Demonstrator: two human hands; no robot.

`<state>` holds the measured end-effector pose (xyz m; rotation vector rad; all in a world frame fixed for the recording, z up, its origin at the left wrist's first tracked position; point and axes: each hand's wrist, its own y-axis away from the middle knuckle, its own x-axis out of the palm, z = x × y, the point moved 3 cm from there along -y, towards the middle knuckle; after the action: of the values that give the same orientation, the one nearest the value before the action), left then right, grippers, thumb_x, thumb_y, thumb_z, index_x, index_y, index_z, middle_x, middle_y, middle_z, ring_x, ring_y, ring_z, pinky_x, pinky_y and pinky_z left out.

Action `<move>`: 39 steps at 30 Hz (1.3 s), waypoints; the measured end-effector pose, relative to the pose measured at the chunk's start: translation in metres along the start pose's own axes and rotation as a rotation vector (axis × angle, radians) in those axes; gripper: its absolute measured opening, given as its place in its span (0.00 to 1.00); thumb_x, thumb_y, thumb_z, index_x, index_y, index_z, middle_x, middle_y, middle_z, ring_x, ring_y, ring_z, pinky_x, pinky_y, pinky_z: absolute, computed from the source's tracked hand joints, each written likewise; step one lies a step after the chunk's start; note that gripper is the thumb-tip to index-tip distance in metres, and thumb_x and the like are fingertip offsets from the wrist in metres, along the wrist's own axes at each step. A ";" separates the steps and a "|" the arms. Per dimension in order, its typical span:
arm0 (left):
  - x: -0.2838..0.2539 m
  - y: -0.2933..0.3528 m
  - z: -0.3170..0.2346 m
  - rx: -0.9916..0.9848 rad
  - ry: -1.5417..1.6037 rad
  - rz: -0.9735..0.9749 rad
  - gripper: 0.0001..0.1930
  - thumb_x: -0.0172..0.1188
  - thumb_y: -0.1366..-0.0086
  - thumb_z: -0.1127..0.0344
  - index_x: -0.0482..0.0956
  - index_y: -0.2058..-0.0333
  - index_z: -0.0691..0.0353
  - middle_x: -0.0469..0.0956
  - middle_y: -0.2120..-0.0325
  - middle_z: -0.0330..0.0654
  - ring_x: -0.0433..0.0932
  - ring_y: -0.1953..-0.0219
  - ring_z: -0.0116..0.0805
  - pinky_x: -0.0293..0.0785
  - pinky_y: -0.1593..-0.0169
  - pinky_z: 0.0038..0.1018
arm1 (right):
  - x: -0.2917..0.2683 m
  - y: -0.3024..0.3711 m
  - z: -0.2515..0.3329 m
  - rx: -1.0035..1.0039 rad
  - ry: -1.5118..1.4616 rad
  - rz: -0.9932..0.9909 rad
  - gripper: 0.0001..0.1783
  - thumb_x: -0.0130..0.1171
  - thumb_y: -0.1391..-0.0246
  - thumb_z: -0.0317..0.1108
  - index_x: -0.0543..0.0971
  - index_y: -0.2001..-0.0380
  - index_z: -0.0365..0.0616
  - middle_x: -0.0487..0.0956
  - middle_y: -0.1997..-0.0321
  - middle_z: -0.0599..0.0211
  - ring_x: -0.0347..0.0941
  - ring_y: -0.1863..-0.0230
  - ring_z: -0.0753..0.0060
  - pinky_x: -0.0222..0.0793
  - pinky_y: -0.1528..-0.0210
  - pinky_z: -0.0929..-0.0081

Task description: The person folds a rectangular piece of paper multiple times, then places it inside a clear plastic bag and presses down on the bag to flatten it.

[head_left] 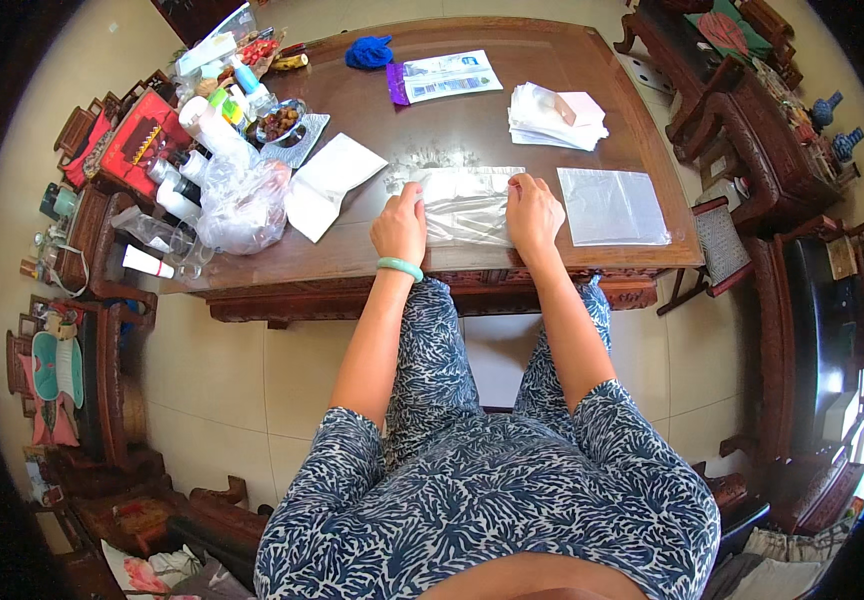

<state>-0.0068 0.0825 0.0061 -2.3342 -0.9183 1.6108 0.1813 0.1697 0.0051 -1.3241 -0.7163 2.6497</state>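
Observation:
Between my hands a clear plastic bag (467,212) lies at the table's near edge, shiny and creased. My left hand (402,228) pinches its upper left corner, and a green bangle circles that wrist. At the upper right corner my right hand (534,215) pinches the same bag, fingers closed. To the right, a flat stack of clear plastic sleeves (612,207) rests near the table edge. A folded white paper (334,184) lies to the left of my left hand. Farther back on the right is a pile of white papers or cards (555,116).
The dark wooden table (442,130) also carries a purple-and-white packet (447,77) and a blue crumpled cloth (369,52). Crowding its left side are a knotted plastic bag (244,205), bottles and a bowl of brown fruit (282,122). A woven-seat stool (724,245) stands at the right.

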 end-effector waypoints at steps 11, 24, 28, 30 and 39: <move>-0.003 0.002 -0.005 -0.030 -0.047 0.041 0.08 0.55 0.38 0.62 0.83 0.65 0.51 0.77 0.69 0.41 0.78 0.70 0.47 0.75 0.66 0.40 | 0.011 -0.007 -0.011 -0.057 0.050 0.033 0.14 0.50 0.48 0.28 0.80 0.59 0.46 0.77 0.60 0.61 0.77 0.66 0.55 0.72 0.63 0.63; 0.012 0.002 -0.001 -0.015 -0.150 0.103 0.11 0.53 0.37 0.65 0.79 0.58 0.54 0.73 0.65 0.42 0.78 0.73 0.48 0.76 0.68 0.41 | 0.009 -0.005 -0.010 -0.019 0.101 0.141 0.17 0.50 0.49 0.27 0.77 0.54 0.45 0.72 0.52 0.59 0.77 0.67 0.53 0.72 0.64 0.60; 0.010 0.001 -0.003 -0.039 -0.175 0.093 0.10 0.53 0.36 0.63 0.79 0.59 0.54 0.73 0.65 0.42 0.78 0.73 0.49 0.76 0.69 0.42 | 0.011 -0.004 -0.010 -0.031 0.101 0.129 0.18 0.51 0.50 0.27 0.77 0.54 0.45 0.71 0.51 0.60 0.77 0.67 0.53 0.72 0.64 0.61; 0.007 -0.001 -0.009 -0.081 -0.207 0.174 0.11 0.53 0.39 0.66 0.78 0.58 0.57 0.71 0.62 0.43 0.79 0.69 0.46 0.75 0.67 0.40 | 0.013 -0.005 -0.013 -0.047 0.111 0.143 0.19 0.52 0.49 0.28 0.76 0.52 0.45 0.70 0.50 0.59 0.76 0.68 0.54 0.72 0.64 0.61; -0.002 -0.004 -0.011 0.243 -0.055 -0.137 0.16 0.49 0.40 0.73 0.76 0.54 0.67 0.72 0.49 0.49 0.69 0.45 0.45 0.67 0.44 0.37 | -0.035 0.003 0.035 -0.232 0.158 -0.145 0.27 0.59 0.50 0.32 0.69 0.47 0.33 0.66 0.47 0.51 0.65 0.48 0.53 0.65 0.50 0.62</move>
<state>0.0006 0.0862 0.0140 -2.0306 -0.8207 1.6364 0.1759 0.1444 0.0477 -1.4540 -1.0781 2.3750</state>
